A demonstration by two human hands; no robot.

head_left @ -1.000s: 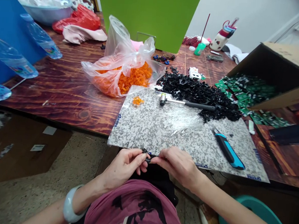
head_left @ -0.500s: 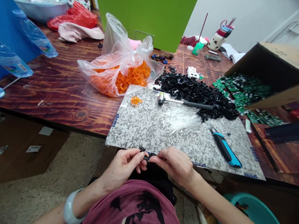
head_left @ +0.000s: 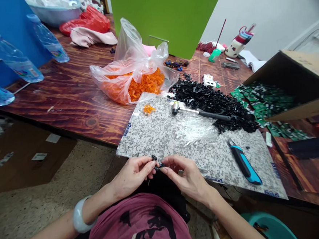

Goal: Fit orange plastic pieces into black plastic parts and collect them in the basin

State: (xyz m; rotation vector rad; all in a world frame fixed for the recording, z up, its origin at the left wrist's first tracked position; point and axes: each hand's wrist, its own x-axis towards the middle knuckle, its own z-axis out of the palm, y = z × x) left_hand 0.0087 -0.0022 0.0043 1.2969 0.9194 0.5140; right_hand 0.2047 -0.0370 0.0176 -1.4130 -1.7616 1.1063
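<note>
A small black plastic part point(head_left: 158, 166) sits between my two hands, just off the near edge of the speckled board point(head_left: 153, 133). My left hand point(head_left: 136, 174) pinches its left end between thumb and fingers. From the other side, my right hand point(head_left: 185, 174) grips it with thumb and forefinger. The fingers cover much of the part, so its exact shape is hidden. Beyond the hands, on the board, lie a small hammer point(head_left: 200, 113), a spread of thin clear strips point(head_left: 197, 129), a few orange pieces point(head_left: 149, 109) and a blue-and-black utility knife point(head_left: 245, 163).
Behind the board rises a heap of black plastic parts point(head_left: 212, 101). A clear bag of orange pieces point(head_left: 134, 83) stands to its left. At right, a cardboard box point(head_left: 312, 79) on its side spills green circuit boards point(head_left: 253, 98). A teal basin point(head_left: 274, 233) is below right.
The view has shifted slightly, so the table things appear further right. My right hand's fingers have spread and arched more around the black part; both hands remain on it.
</note>
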